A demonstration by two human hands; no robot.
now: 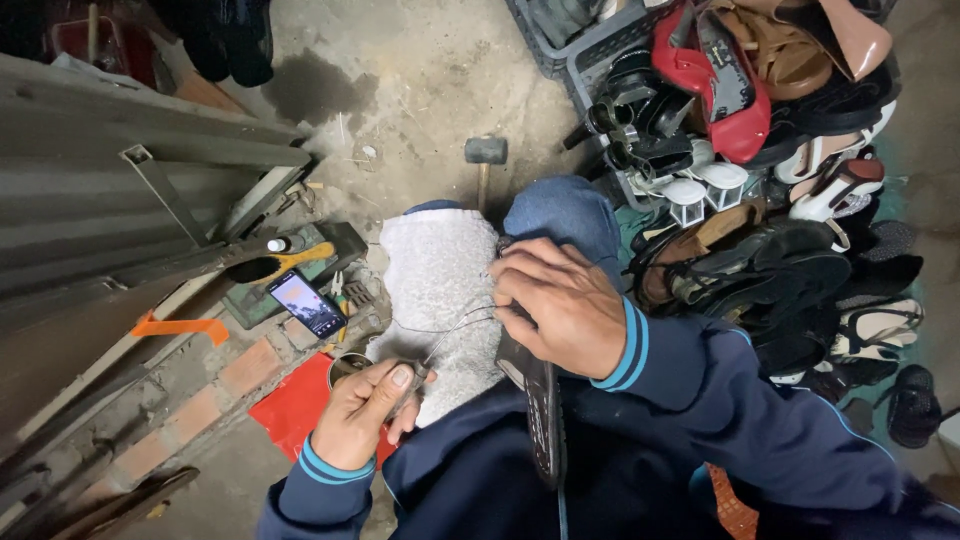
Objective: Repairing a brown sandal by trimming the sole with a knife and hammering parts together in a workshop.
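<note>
Head view: left hand [362, 412] pinching a thin awl [432, 352], right hand [562, 305] gripping a flat black ridged sole [541, 415].

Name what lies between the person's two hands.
In the head view, thin thread runs over a grey towel between left hand and right hand.

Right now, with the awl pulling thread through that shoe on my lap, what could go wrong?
1. The awl in the left hand points toward the right hand, which holds the dark shoe; a slip could jab it.
2. The thread loops loosely over the grey cloth and might snag.
</note>
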